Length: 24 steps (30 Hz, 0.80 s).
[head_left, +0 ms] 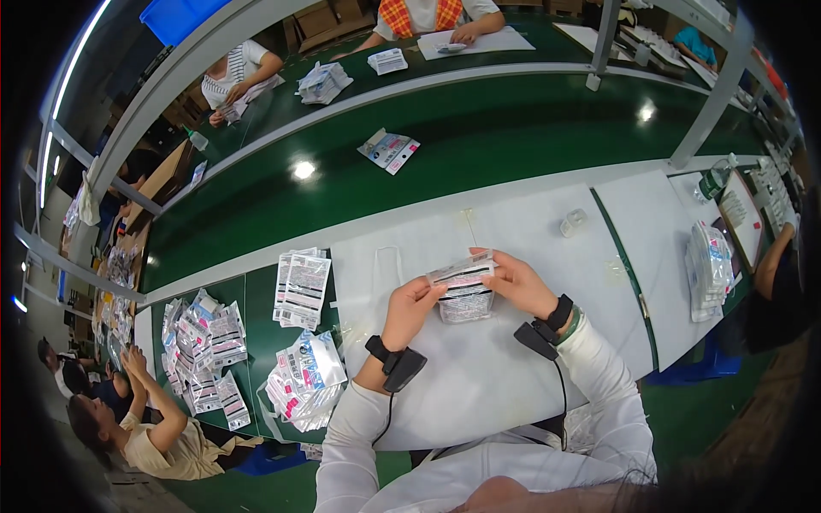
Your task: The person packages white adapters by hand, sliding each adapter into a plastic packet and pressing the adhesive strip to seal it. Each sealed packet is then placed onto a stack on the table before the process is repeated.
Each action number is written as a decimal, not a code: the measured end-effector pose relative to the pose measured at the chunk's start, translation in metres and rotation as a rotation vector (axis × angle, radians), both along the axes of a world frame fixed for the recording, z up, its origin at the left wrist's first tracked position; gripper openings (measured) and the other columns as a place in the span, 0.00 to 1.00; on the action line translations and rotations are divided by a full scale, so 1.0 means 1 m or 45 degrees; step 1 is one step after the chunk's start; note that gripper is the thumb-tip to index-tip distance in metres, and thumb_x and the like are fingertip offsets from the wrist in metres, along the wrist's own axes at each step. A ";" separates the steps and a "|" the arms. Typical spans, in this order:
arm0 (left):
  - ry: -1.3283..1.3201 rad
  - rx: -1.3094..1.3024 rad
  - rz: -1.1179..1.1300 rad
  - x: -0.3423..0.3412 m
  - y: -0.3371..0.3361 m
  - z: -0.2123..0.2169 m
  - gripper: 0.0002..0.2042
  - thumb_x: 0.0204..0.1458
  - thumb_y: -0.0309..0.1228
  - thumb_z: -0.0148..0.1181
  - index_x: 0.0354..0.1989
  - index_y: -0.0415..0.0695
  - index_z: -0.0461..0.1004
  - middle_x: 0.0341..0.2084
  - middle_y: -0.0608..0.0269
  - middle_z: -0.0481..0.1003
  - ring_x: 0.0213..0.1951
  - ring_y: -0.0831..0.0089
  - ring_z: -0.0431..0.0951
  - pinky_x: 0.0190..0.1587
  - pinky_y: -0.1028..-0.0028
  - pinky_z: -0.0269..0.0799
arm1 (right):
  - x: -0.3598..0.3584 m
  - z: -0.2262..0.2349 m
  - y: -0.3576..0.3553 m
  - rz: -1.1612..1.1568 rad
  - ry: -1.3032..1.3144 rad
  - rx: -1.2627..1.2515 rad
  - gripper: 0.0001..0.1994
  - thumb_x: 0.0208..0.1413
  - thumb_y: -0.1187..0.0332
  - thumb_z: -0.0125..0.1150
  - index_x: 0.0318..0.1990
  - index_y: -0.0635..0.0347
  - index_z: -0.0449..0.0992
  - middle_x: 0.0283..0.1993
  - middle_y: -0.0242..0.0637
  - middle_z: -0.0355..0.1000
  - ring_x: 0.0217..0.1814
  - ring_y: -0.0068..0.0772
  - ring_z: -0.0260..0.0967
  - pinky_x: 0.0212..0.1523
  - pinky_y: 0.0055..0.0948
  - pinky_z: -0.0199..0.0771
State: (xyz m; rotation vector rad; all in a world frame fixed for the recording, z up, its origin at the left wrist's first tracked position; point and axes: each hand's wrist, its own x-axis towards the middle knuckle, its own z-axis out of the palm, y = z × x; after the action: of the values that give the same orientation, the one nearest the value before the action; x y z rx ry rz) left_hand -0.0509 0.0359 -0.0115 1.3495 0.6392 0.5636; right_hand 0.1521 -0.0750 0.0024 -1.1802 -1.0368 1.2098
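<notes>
A small clear packet [463,292] with a printed card inside is held just above the white table [513,376], pinched at its top edge from both sides so the opening stays level and in plain view. The left hand [409,308] grips the top left corner, fingers closed on it; the right hand [520,282] holds the top right edge, fingers likewise closed on the packet. Each wrist carries a black strapped device with a cable. To the person's left, a heap of similar packets [306,376] and a flat stack [301,287] lie within reach. Beyond the table runs a green conveyor belt [513,137], bearing one packet [389,150].
</notes>
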 end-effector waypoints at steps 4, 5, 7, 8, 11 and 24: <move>-0.019 -0.091 0.002 0.007 -0.008 0.015 0.14 0.57 0.26 0.59 0.49 0.33 0.71 0.37 0.63 0.78 0.40 0.80 0.75 0.45 0.80 0.71 | -0.005 0.000 0.002 -0.032 0.025 -0.046 0.24 0.58 0.73 0.58 0.62 0.64 0.62 0.51 0.37 0.72 0.51 0.23 0.69 0.53 0.24 0.69; -0.017 -0.092 -0.001 0.008 -0.010 0.016 0.14 0.57 0.26 0.59 0.49 0.33 0.71 0.37 0.63 0.78 0.40 0.80 0.75 0.45 0.80 0.71 | -0.009 -0.004 0.006 -0.064 -0.067 -0.018 0.26 0.57 0.74 0.60 0.62 0.63 0.61 0.51 0.38 0.72 0.51 0.23 0.69 0.53 0.24 0.69; 0.007 -0.008 -0.024 0.009 -0.013 0.016 0.15 0.55 0.25 0.60 0.51 0.34 0.69 0.39 0.62 0.78 0.41 0.79 0.76 0.46 0.79 0.72 | -0.010 -0.006 0.007 -0.098 -0.158 0.008 0.28 0.55 0.74 0.62 0.63 0.62 0.59 0.51 0.39 0.72 0.51 0.23 0.70 0.53 0.24 0.69; 0.019 0.034 -0.036 0.010 -0.014 0.016 0.16 0.55 0.24 0.60 0.51 0.34 0.69 0.39 0.61 0.78 0.42 0.78 0.76 0.46 0.78 0.72 | -0.009 -0.007 0.007 -0.088 -0.144 -0.010 0.30 0.54 0.75 0.63 0.64 0.61 0.59 0.50 0.38 0.73 0.50 0.23 0.70 0.51 0.24 0.70; 0.007 -0.011 -0.022 0.010 -0.010 0.013 0.17 0.54 0.23 0.60 0.52 0.35 0.67 0.39 0.60 0.78 0.41 0.77 0.77 0.46 0.78 0.72 | -0.007 -0.002 0.006 -0.066 -0.116 -0.050 0.33 0.51 0.76 0.65 0.65 0.60 0.57 0.47 0.38 0.74 0.47 0.23 0.72 0.49 0.24 0.72; 0.050 -0.062 0.014 0.004 -0.003 0.015 0.18 0.53 0.21 0.61 0.50 0.34 0.65 0.37 0.56 0.80 0.40 0.75 0.79 0.42 0.79 0.73 | 0.008 0.015 0.000 -0.219 -0.422 -0.171 0.30 0.48 0.76 0.67 0.59 0.56 0.60 0.28 0.32 0.77 0.33 0.19 0.73 0.39 0.21 0.71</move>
State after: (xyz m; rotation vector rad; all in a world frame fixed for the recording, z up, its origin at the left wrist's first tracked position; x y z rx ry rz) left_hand -0.0467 0.0330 0.0036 1.3150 0.6883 0.5285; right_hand 0.1600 -0.0745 0.0178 -1.5802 -1.0816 0.9808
